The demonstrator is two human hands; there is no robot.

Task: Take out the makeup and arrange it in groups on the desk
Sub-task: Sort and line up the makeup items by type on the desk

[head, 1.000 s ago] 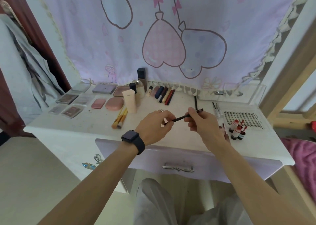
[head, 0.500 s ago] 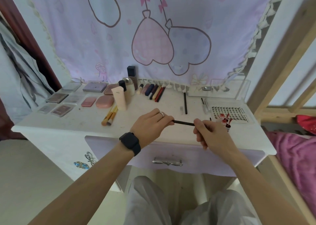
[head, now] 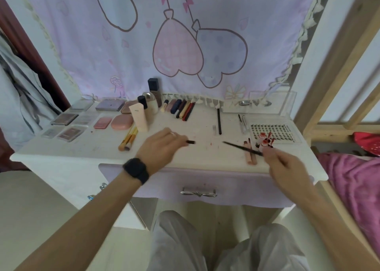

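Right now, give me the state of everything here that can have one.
pencil, uncapped, held in right hand
cap, off the pencil, pinched by left hand
drawer, shut
compact, shut
tube, upright
brushes, lying flat
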